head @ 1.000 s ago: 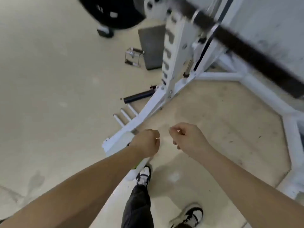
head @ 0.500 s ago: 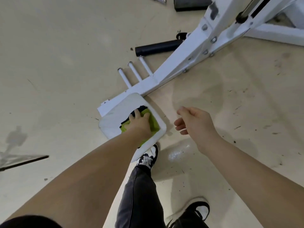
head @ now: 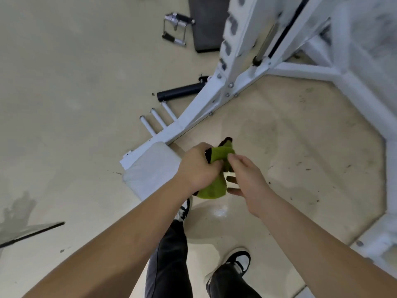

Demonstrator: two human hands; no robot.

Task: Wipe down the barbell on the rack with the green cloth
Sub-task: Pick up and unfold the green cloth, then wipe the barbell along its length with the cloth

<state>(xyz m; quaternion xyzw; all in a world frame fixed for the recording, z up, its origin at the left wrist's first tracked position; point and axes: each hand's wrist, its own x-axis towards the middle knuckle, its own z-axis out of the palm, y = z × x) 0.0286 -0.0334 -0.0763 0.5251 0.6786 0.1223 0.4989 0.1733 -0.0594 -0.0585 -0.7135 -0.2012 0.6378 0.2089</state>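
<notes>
- Centrally, the left hand has its fingers curled round the middle of the green cloth, bunching it; the cloth is held in the air above the floor.
- The right hand comes in from the other side with half-curled fingers; the forefinger tip touches the upper part of the cloth and the lower fingers lie just beside its bottom edge. I cannot tell whether they pinch it or only touch it.
- One end of the cloth sticks up past both hands and shows a dark edge; the other end hangs below the left hand.
- Just beside the left hand, lower down, a white pad lies at the foot of the rack.
- The rack's white leg runs up and to the right from the pad; three short white pegs stick out of its left side.
- A black tube lies on the floor near the pegs, touching the leg.
- Farther off, a metal handle lies beside a dark mat.
- Below the hands are the person's dark trousers and two black-and-white shoes.
</notes>
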